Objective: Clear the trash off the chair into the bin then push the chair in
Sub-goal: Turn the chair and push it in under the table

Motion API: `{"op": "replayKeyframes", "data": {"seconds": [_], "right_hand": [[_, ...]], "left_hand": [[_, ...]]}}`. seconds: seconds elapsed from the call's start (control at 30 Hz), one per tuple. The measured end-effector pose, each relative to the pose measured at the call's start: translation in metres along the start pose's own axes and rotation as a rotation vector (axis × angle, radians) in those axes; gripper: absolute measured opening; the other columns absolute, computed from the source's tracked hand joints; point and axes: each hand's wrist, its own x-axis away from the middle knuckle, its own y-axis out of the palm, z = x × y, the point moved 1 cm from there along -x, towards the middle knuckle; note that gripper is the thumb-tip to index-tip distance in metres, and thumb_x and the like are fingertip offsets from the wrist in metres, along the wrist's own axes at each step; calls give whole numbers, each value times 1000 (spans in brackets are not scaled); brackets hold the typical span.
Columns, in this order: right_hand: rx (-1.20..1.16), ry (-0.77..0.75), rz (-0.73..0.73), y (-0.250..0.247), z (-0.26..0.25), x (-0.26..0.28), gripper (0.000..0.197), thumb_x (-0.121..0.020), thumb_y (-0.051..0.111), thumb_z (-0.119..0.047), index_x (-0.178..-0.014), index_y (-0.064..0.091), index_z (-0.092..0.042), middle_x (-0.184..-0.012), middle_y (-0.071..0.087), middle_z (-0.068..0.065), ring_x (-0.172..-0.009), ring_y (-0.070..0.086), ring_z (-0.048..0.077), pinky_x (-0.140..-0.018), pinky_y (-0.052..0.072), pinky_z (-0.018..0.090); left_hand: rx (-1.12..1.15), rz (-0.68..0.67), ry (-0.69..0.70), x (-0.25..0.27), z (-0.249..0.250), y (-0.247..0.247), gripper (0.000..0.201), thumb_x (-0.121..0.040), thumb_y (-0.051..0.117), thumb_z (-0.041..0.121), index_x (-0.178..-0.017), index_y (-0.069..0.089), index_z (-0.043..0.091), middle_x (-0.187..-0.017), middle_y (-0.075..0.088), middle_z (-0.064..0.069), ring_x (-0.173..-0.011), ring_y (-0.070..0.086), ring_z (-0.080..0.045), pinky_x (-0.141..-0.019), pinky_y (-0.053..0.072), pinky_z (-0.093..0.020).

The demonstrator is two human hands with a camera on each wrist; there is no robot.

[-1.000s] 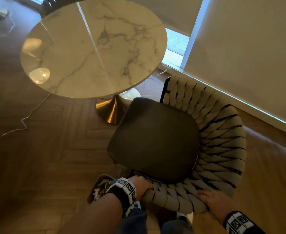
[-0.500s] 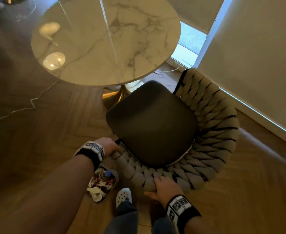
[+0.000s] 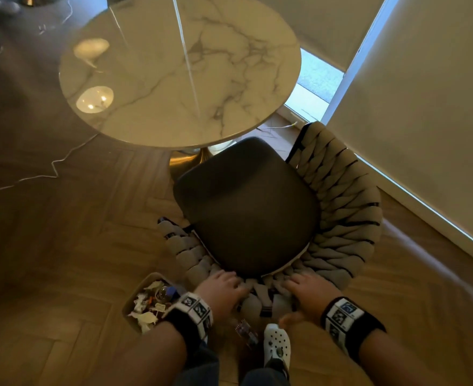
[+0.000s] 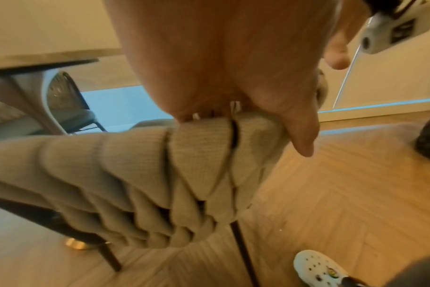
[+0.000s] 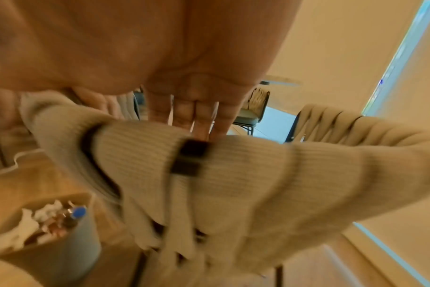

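Your left hand (image 3: 220, 288) and right hand (image 3: 309, 293) both sit on the top rail of the woven beige chair with the dark seat cushion (image 3: 246, 207), side by side at the middle of its curved back. The left wrist view shows the left hand's fingers (image 4: 300, 128) wrapped over the rail, thumb down the near face, so that hand grasps the chair. In the right wrist view the right hand's fingers (image 5: 204, 116) lie straight over the rail's top, pressing rather than curled round it.

The chair stands on the wooden herringbone floor (image 3: 62, 260), its open front facing away from you toward the round white marble table (image 3: 179, 68). The front-to-back axis runs from your hands toward the table's gold pedestal (image 3: 186, 160). The seat's front edge sits just under the tabletop's near rim; most of the cushion lies outside it and is bare.

The small beige bin full of crumpled paper and a blue-capped bottle (image 3: 148, 302) stands on the floor just left of the chair's back, beside your left wrist. A white cable (image 3: 34, 176) trails across the floor to the left, well apart. Your white clog (image 3: 276, 344) is planted behind the chair. The pale wall (image 3: 424, 121) runs close along the chair's right side.
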Motion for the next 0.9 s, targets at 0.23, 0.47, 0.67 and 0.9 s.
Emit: {"op": "replayKeyframes", "data": {"seconds": [0.23,0.47,0.67,0.9], "right_hand": [[179,11,-4,4,89,15,92,-69,51,-78,-143,33,-27,-148,36,2,-135,32,23,-114,20,39],[248,-68,20,4,100,-8,59,-85,55,-51,-136,41,-25,-143,42,8,-130,37,27,-113,20,42],[219,-80,128,-7,68,-36,41,-96,44,-32,-136,42,-23,-144,42,11,-131,37,30,-111,20,42],[166,-60,148,-30,48,-63,61,-83,59,-50,-136,42,-23,-142,42,11,-130,37,30,-110,22,44]], "left_hand": [[106,15,-102,-22,26,11,58,-91,57,56,-143,44,36,-142,55,-1,-126,52,-25,-107,35,-44],[90,4,-158,-14,21,-2,48,-96,54,46,-142,46,39,-125,66,0,-110,61,-23,-101,43,-42],[50,23,-238,-7,-28,-6,46,-100,49,37,-144,42,47,-134,62,6,-120,57,-19,-103,35,-37],[95,45,-353,-21,-41,-20,54,-97,53,42,-148,36,42,-150,47,5,-137,42,-22,-116,24,-46]]}}
